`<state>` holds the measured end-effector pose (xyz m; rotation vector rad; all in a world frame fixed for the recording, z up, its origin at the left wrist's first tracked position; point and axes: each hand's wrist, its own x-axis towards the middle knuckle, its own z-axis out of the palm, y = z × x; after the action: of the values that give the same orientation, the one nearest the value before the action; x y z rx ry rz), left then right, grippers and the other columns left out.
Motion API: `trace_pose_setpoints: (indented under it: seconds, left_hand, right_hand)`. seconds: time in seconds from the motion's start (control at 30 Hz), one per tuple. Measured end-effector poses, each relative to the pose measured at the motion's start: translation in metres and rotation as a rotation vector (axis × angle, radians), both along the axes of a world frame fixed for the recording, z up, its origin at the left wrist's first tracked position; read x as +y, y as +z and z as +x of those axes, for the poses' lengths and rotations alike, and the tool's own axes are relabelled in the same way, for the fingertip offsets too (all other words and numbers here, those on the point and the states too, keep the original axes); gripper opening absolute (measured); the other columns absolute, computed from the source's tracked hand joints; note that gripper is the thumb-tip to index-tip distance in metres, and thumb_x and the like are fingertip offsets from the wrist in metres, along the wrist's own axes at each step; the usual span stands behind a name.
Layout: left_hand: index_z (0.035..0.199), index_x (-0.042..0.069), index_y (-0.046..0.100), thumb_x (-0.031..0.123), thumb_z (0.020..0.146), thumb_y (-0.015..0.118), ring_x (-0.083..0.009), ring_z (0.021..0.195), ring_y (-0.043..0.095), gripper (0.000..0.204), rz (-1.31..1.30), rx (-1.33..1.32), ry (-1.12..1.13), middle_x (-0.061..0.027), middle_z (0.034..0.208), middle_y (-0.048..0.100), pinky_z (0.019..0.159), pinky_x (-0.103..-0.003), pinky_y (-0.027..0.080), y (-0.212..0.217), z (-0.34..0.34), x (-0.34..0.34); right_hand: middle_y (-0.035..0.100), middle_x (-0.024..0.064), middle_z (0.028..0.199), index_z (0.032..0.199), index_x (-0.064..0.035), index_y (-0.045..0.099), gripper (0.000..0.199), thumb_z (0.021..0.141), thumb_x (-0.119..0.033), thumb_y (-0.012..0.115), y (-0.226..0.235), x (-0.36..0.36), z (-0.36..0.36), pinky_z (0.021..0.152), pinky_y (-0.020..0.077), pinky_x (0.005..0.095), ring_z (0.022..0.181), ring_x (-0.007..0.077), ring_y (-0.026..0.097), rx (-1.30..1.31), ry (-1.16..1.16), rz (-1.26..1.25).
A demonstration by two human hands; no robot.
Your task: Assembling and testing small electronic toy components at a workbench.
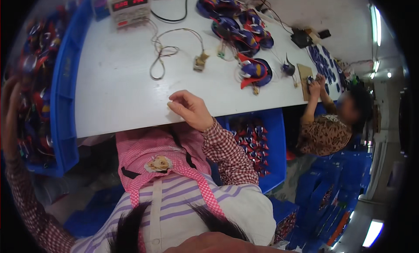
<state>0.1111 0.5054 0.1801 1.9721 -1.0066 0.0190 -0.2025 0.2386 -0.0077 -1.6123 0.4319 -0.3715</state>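
My right hand (192,110) is just above the near edge of the white table (118,87). Its fingers are curled toward the thumb in a pinch, and a tiny pale spot at the tips is too small to name. Far to the left, my left hand (11,109) reaches over a blue crate (65,91) full of purple and red plastic parts (41,61). That hand is dim and cut by the picture's rim, so its fingers are unclear. Beyond my right hand lies a small connector block (200,62) on thin wires.
A power supply (130,8) with a red display stands at the back left. Purple-and-red assemblies (238,28) are piled at the back, and a single one (255,72) lies nearer. Another blue crate (276,152) sits below the table edge. A co-worker (327,131) works at right.
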Motion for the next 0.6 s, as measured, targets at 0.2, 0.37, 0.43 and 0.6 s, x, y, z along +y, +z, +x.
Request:
trace_pose_setpoints:
  seconds: [0.2,0.37,0.43,0.6]
  left_hand:
    - [0.109,0.002,0.057,0.011,0.083,0.063,-0.0141,0.076,0.055,0.028,0.426,0.18,-0.836,-0.0092,0.095,0.06,0.065,-0.025,0.046,-0.063,-0.144,-0.208]
    - [0.126,-0.001,0.042,0.044,0.071,0.072,-0.0328,0.108,0.046,0.077,0.085,-0.211,-0.924,-0.0184,0.115,0.049,0.092,-0.039,0.038,-0.142,-0.259,-0.339]
    - [0.131,-0.001,0.038,0.051,0.067,0.073,-0.0331,0.106,0.044,0.09,0.036,-0.478,-0.775,-0.0176,0.116,0.047,0.092,-0.044,0.035,-0.16,-0.288,-0.394]
    - [0.128,0.001,0.041,0.053,0.061,0.073,-0.0323,0.106,0.043,0.09,0.264,-0.568,-0.652,-0.0168,0.117,0.047,0.094,-0.049,0.031,-0.187,-0.297,-0.442]
  right_hand:
    - [0.06,0.0041,0.084,0.105,-0.0021,0.058,0.019,0.087,-0.002,0.055,0.012,-0.069,-0.077,0.062,0.0435,0.0191,0.066,0.0088,0.051,-0.176,-0.509,-0.106]
    - [0.065,0.0067,0.09,0.1,-0.0027,0.064,0.02,0.086,-0.016,0.058,0.028,-0.209,-0.126,0.067,0.0454,0.0251,0.072,0.0173,0.056,-0.009,-0.852,-0.857]
    - [0.066,0.0112,0.095,0.105,-0.0045,0.065,0.027,0.085,-0.021,0.059,0.01,-0.271,-0.149,0.07,0.0472,0.0272,0.077,0.0205,0.059,0.278,-0.796,-1.228]
    - [0.066,0.01,0.098,0.106,-0.0116,0.067,0.03,0.083,-0.029,0.059,-0.006,-0.321,-0.14,0.079,0.0471,0.0334,0.091,0.0238,0.057,0.71,-0.474,-1.177]
